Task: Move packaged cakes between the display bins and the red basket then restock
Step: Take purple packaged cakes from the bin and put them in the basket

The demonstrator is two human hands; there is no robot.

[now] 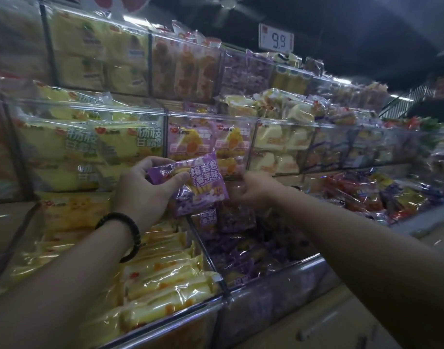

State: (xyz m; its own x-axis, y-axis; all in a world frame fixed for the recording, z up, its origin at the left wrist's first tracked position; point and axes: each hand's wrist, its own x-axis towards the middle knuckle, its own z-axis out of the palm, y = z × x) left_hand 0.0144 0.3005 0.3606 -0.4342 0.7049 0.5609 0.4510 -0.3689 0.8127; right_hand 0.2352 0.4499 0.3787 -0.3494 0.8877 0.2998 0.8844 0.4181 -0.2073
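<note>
Head view: your left hand grips a purple cake packet, thumb curled over its front and fingers wrapped round its left end. You hold it up in front of the middle shelf, not resting on anything. Your right hand sits at 3 o'clock from the packet, right against its edge, with the fingers curled. You cannot tell from here whether they pinch the packet's wrapper or something behind it.

The packet is tilted, and its long axis seems to run from about 8 o'clock up to 2 o'clock. The printed face is turned towards you. The purple bin, which holds matching packets, lies at 6 o'clock from the packet, directly below both hands. The left hand carries the load and the right is slightly nearer the bin's middle.

The bin of yellow cakes lies at 7 o'clock, under your left forearm with its dark bracelet. A price tag stands at 1 o'clock, high on the top shelf.

The red basket is out of sight. The packet looks most likely headed straight down into the purple bin, a short drop.
</note>
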